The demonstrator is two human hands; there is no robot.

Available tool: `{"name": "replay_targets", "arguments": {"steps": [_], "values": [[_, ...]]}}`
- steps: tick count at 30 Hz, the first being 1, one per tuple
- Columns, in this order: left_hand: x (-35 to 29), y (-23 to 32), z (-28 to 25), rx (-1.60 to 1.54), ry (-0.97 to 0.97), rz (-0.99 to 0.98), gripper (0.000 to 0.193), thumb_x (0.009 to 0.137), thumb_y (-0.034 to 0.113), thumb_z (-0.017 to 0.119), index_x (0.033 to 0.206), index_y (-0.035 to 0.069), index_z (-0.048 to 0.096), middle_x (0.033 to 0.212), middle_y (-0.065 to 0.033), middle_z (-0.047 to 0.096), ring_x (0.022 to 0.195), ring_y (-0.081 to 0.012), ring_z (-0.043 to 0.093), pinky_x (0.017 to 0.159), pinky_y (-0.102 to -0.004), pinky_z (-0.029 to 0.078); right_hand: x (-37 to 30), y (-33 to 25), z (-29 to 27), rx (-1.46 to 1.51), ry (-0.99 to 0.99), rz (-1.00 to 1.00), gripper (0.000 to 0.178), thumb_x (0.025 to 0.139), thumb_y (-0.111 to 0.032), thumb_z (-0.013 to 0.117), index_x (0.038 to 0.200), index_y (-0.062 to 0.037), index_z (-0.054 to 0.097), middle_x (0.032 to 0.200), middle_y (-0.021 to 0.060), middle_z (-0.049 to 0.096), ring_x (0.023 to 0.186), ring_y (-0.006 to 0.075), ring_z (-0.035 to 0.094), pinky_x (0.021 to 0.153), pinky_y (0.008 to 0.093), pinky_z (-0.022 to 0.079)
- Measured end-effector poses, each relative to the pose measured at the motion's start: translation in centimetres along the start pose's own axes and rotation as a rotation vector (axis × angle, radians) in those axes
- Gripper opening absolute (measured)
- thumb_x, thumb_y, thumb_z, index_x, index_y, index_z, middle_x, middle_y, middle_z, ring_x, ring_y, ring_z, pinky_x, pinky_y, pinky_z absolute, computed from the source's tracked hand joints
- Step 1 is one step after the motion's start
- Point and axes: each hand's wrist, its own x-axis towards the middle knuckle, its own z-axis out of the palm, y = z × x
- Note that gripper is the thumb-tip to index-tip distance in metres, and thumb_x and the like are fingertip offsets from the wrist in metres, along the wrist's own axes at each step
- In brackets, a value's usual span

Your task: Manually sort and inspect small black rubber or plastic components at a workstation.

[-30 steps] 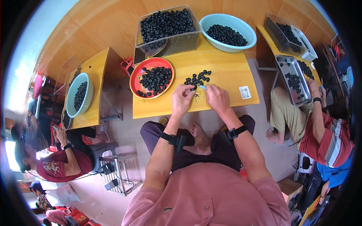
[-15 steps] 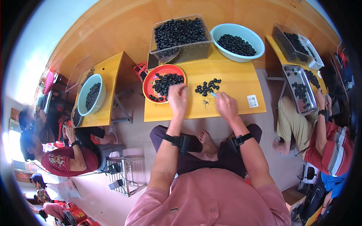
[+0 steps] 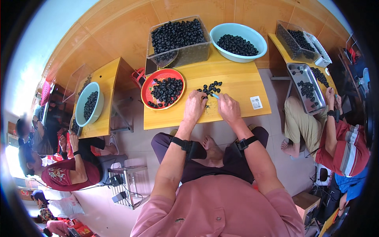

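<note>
Over near edge of table surface (image 3: 166,119), holds light-blue tool (image 3: 215,96) in right hand (image 3: 229,108), with fingers closed around it. Points long axis of tool leftward from grip and slightly toward far edge, with exposed end just beside loose group of black round pieces (image 3: 215,86). Bends left hand (image 3: 194,106) to a narrow pinch at near side of same group, next to one dark piece (image 3: 205,97); cannot tell from this view whether firmly grasped. Has left fingertips nearer to that piece than right hand, with tool end to its right. Near right edge, white label (image 3: 256,102). Along left edge, red round tray (image 3: 148,86) with more black pieces. At far left corner, clear bin (image 3: 193,54), heaped with same; at far right corner, light-blue basin (image 3: 237,29), partly filled.
</note>
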Motion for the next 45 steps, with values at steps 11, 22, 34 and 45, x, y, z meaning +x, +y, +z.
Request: {"name": "replay_targets", "arguments": {"steps": [11,22,34,45], "values": [[-1.0,0.5,1.1,-0.227,0.075,-0.207,0.027,0.08,0.006,0.077,0.106,0.001,0.07,0.089,-0.013,0.071,0.077,-0.0213,0.069,0.073,-0.0331,0.056,-0.1,-0.1,0.0,0.031,-0.02,-0.011,0.009,0.094,-0.013,0.059,0.09,-0.0049,0.057,0.079,0.0152,0.061,0.074,0.0362,0.066,0.063,0.0476,0.054],[-1.3,0.7,1.3,-0.496,0.134,-0.358,0.022,0.083,0.005,0.077,0.102,-0.001,0.07,0.089,-0.0087,0.073,0.079,-0.0128,0.069,0.074,-0.0275,0.057,-0.4,0.0,-0.2,0.006,0.007,-0.129,0.01,0.09,-0.013,0.062,0.087,-0.005,0.059,0.076,0.0111,0.06,0.07,0.0297,0.065,0.059,0.0429,0.053],[-1.3,1.0,1.2,-0.508,0.144,-0.307,0.027,0.082,0.0,0.075,0.108,0.0,0.071,0.091,-0.0082,0.068,0.078,-0.0127,0.064,0.073,-0.0267,0.055,-0.4,0.0,-0.2,-0.03,-0.013,-0.161,0.008,0.089,-0.013,0.062,0.086,-0.0056,0.06,0.075,0.0098,0.059,0.069,0.0276,0.065,0.057,0.041,0.053],[-1.2,0.5,1.3,-0.643,0.093,-0.385,0.028,0.082,-0.003,0.075,0.109,-0.003,0.066,0.091,-0.0062,0.069,0.08,-0.0101,0.066,0.076,-0.0246,0.055,-0.4,0.0,0.1,-0.029,-0.012,-0.164,0.007,0.088,-0.012,0.061,0.087,-0.005,0.06,0.074,0.0105,0.059,0.069,0.0282,0.065,0.056,0.0415,0.054]]}}
